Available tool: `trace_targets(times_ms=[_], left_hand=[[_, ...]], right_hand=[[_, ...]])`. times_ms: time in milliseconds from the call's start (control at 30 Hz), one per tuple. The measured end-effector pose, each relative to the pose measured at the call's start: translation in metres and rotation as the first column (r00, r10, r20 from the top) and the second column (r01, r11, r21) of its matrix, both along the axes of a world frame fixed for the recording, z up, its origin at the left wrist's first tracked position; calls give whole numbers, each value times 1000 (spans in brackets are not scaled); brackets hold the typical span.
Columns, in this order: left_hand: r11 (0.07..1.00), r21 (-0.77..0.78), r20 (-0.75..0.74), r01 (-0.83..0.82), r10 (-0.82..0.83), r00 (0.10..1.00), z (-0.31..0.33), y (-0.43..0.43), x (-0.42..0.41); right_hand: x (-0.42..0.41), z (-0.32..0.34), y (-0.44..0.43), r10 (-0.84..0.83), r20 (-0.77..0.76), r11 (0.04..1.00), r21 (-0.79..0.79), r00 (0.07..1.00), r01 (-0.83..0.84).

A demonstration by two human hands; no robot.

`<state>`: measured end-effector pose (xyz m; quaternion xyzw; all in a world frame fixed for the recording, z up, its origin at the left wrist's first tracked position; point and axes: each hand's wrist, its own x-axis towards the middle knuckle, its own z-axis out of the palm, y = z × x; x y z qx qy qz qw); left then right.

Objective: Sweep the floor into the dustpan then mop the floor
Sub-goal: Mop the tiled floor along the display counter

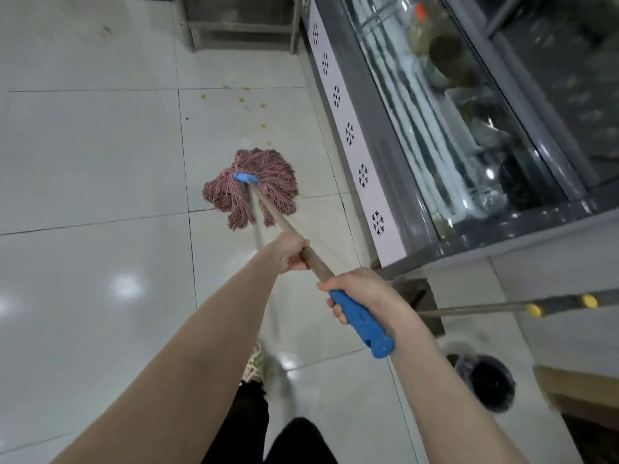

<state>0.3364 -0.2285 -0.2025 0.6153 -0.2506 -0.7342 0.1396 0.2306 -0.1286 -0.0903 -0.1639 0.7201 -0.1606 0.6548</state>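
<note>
A mop with a pink string head [252,187] and a blue clamp rests spread on the pale tiled floor [90,155]. Its metal pole [273,211] runs back toward me and ends in a blue grip [360,326]. My left hand [288,251] is closed around the pole partway down. My right hand [360,293] is closed on the top of the blue grip. Yellowish spots [251,102] dot the tiles just beyond the mop head.
A glass-fronted display freezer [435,128] with snowflake trim runs along the right. A metal stand [241,25] is at the far end. A second pole with yellow bands [502,306] leans near the freezer, and a dark bucket [485,383] stands at the right. My legs and one shoe [256,363] show below.
</note>
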Motion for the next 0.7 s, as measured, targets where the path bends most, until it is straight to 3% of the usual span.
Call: trace_targets(times_ms=[333,700], left_hand=[[1000,1,-11,-7,7,1000,10,-198,24],[990,-9,24,-141,141,990,12,-416,66]], right_hand=[[18,7,-208,66,-5,998,-2,998,-66],[49,1,-437,177,-10,984,-30,984,-177]])
